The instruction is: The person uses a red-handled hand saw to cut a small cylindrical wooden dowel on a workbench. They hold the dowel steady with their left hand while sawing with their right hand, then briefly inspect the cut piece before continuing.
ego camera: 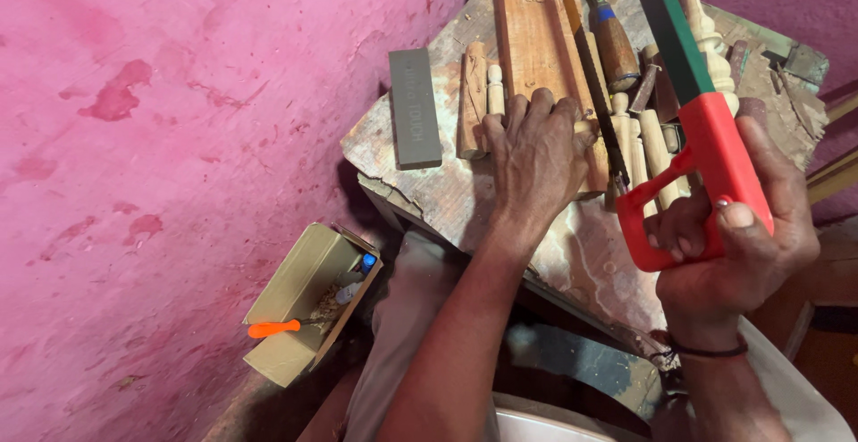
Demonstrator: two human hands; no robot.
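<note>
While the left hand (534,151) presses spread fingers on the plank (536,40), the right hand (733,241) grips the saw (706,138) mid-cut; the stroke needs steady pressure.

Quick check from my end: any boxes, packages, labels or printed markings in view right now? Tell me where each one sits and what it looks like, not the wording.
Cardboard box: on the pink floor left of the bench, open, tan, rectangular, with an orange-handled tool sticking out.
Sharpening stone: on the worn wooden bench, left of the left hand, a grey rectangular block with faint lettering pressed into its top.
No signs or screens.
</note>
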